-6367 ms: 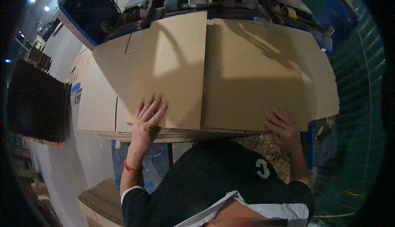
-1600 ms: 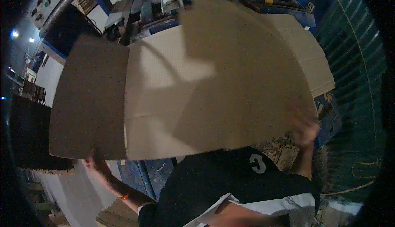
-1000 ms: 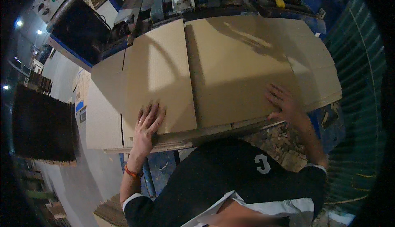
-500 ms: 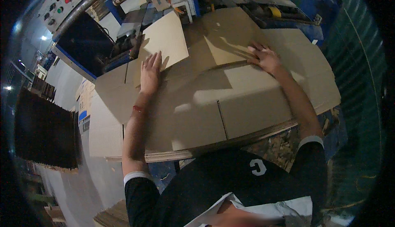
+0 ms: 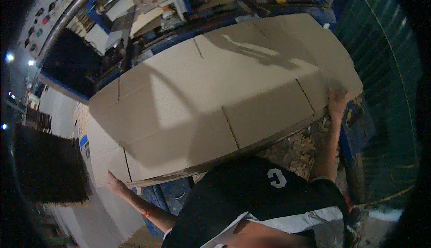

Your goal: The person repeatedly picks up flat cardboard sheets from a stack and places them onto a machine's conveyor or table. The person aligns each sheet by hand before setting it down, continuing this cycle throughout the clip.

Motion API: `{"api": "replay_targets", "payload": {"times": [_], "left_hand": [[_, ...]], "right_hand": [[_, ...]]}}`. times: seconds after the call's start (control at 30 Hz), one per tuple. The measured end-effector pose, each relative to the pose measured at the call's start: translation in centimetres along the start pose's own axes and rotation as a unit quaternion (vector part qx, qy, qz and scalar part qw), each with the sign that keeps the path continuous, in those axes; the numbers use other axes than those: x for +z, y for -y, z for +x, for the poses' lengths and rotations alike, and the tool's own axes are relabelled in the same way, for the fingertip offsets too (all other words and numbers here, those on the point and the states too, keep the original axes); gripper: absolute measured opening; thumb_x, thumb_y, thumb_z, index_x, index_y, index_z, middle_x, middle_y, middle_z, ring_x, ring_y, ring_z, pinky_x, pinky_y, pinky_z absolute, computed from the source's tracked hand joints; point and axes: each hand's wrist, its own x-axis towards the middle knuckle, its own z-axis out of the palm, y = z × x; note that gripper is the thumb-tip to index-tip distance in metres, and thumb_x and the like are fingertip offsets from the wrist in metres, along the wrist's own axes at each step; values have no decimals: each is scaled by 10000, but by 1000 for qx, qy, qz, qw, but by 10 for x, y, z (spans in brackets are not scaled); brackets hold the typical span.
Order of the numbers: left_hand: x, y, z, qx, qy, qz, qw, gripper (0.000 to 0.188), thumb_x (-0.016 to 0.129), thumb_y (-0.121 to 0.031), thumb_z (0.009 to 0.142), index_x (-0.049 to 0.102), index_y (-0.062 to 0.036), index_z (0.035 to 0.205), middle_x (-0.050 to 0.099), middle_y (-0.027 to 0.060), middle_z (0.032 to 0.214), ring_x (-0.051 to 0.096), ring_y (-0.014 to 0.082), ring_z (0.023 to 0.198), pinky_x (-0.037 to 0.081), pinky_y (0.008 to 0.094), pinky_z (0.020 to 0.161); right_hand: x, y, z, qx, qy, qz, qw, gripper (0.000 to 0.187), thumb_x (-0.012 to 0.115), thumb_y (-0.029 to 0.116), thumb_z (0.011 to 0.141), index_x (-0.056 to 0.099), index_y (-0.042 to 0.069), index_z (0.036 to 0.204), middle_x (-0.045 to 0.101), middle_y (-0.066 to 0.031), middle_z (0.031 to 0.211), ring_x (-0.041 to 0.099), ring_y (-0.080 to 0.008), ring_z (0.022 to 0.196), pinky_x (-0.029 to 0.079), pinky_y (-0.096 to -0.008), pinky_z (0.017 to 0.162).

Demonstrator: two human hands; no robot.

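Note:
A wide brown cardboard sheet (image 5: 211, 90), creased and cut with short slots, lies on top of a stack in front of me. At its left near corner my left hand (image 5: 116, 184) is closed on the edge, with most of the fingers hidden. My right hand (image 5: 337, 102) is closed at the right end of the sheet, its fingers curled at the border and somewhat blurred. Beyond the sheet's far edge, a piece of cardboard (image 5: 146, 22) shows within the machine (image 5: 157, 1).
A control panel (image 5: 45, 19) with buttons stands at the far left, beside a metal bar (image 5: 67, 16). A dark stack (image 5: 49, 165) is on the left. Cardboard scraps (image 5: 296, 151) lie below the near edge. A green corrugated wall (image 5: 381, 81) rises at right.
The folded cardboard under my hands has moved off the stack toward the machine. My hands have drawn back and spread apart to the two ends of the sheet below.

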Motion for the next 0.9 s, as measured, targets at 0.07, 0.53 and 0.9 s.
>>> {"api": "replay_targets", "payload": {"times": [0.07,0.53,0.9], "left_hand": [[4,4,2,2,-1,72,997,611,559,-425,854,478,53,1227,556,231,1152,526,315,1030,393,382,904],[-39,-19,57,-26,257,-667,699,427,538,-195,872,458,46,1215,583,148,1031,568,193,884,467,333,763],[-59,-81,-103,170,270,-269,909,358,527,-20,808,536,7,1165,542,149,1175,482,253,1119,387,375,940]], "right_hand": [[9,-3,-2,-41,-36,-163,985,555,614,270,821,450,-62,1234,423,-235,1274,402,-364,1180,336,-421,981],[-31,22,60,233,-124,639,722,470,561,14,804,410,-8,1249,513,-121,1164,512,-239,1033,424,-362,889],[-108,114,-107,-319,133,272,898,301,587,193,816,617,98,1101,577,-104,1189,538,-282,1104,407,-431,957]]}}
